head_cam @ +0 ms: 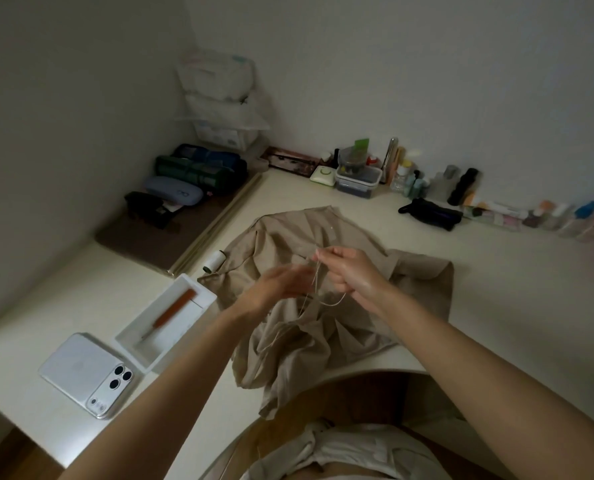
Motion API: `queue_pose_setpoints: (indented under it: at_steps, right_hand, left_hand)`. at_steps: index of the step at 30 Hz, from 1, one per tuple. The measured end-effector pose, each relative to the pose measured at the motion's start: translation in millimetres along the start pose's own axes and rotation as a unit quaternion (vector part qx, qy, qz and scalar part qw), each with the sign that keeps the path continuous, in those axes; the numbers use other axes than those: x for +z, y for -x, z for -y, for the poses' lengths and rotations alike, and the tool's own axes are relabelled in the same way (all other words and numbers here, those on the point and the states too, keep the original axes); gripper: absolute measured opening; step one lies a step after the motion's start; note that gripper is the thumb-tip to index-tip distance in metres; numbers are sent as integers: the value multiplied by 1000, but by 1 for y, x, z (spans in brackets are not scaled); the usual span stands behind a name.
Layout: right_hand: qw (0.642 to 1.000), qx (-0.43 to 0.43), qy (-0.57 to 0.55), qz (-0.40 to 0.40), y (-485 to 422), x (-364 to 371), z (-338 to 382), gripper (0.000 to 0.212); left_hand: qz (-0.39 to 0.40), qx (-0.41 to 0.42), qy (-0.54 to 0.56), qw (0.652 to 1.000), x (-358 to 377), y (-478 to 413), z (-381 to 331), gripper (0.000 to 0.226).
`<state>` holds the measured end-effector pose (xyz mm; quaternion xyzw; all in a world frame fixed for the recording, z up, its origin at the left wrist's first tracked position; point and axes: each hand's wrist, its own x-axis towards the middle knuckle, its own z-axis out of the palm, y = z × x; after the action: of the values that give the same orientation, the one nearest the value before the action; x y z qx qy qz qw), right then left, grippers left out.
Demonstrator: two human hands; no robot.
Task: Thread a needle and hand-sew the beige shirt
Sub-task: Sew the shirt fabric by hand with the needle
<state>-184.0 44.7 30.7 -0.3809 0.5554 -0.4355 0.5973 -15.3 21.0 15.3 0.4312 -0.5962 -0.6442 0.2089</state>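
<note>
The beige shirt point(288, 337) lies crumpled on the white desk point(91, 292), its lower part hanging over the front edge. Above it my right hand point(349, 271) pinches a pale thread point(318, 285) near its top; the thread hangs down in a loop and trails onto the shirt. My left hand point(281, 282) is blurred, fingers stretched toward the thread just left of it. I cannot make out a needle. A white thread spool point(215, 260) lies at the shirt's left edge.
A white tray point(150, 344) with an orange-handled tool point(174, 311) sits left of the shirt, a phone point(87, 374) face down beside it. Pouches and cases lie on a dark mat point(143, 240) at the back left. Bottles and containers point(423, 181) line the back wall.
</note>
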Motion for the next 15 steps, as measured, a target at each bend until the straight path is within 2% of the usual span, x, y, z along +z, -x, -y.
queue_pose_setpoints:
  at_steps: [2,7,10,12,15]
  right_hand:
    - [999,-1,6,-49,-7,-8,1,13]
    - [979,40,50,-194,-27,-41,-7,16]
    - [968,87,96,-217,-32,-61,-18,16]
    - [960,97,133,-226,-33,-68,-24,8]
    - [948,97,189,-237,-35,-72,-31,22]
  left_hand:
    - [40,5,-13,999,4,2,2,30]
    - [74,29,4,997,-3,7,-2,22]
    - [83,62,62,993,-6,10,-12,22]
    - [78,85,103,988,-7,10,-19,21]
    - [75,119,154,978,-6,9,-31,23]
